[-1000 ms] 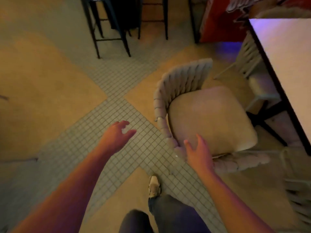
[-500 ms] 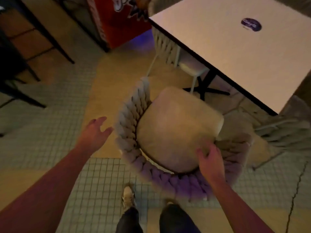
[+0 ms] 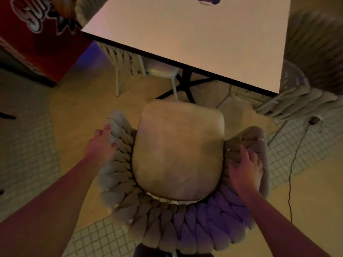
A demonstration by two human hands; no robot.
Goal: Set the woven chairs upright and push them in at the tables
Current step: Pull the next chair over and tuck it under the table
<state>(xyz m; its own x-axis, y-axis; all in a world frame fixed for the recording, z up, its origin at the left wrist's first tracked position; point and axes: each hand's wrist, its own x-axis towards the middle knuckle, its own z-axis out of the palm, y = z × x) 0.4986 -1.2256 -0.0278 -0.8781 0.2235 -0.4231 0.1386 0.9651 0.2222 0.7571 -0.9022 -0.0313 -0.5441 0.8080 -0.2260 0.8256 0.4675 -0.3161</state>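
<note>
A woven chair (image 3: pixel 178 153) with a beige seat cushion and thick braided backrest stands upright right below me, its open front facing a white square table (image 3: pixel 194 38). The seat's front edge lies just short of the table's near edge. My left hand (image 3: pixel 101 145) lies on the left arm of the woven backrest, fingers curled over the rim. My right hand (image 3: pixel 245 169) grips the right arm of the backrest. The chair's legs are hidden under the seat.
A second woven chair (image 3: pixel 130 60) is tucked in at the table's left side. A third woven chair (image 3: pixel 297 102) sits at the table's right corner. A red printed cabinet (image 3: pixel 37 39) stands at the far left. A black cable (image 3: pixel 297 160) trails over the tiled floor at right.
The chair has turned to face the table and now stands square to it. My left hand, free before, has come onto the left arm; my right hand has slid onto the right arm.
</note>
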